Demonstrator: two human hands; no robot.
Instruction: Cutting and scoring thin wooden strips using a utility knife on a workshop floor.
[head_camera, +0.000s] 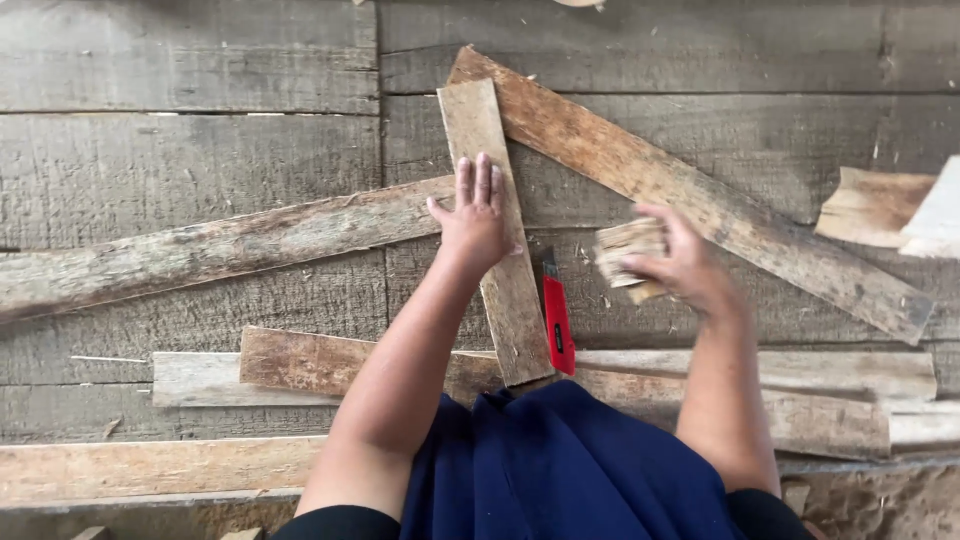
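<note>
On the weathered plank surface (180, 170), her left hand (474, 218) lies flat and unclenched, pinning a narrow strip (500, 240) steady, while her right hand (680, 262) grips a small wood piece (626, 248) just beside the red knife (557, 320).

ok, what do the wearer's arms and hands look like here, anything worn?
Both hands are bare: no gloves, rings, watch or bands visible on the left hand or the right hand, which is motion-blurred. Forearms are bare up to short black sleeves at the bottom edge. A dark navy garment covers the lap between the arms.
</note>
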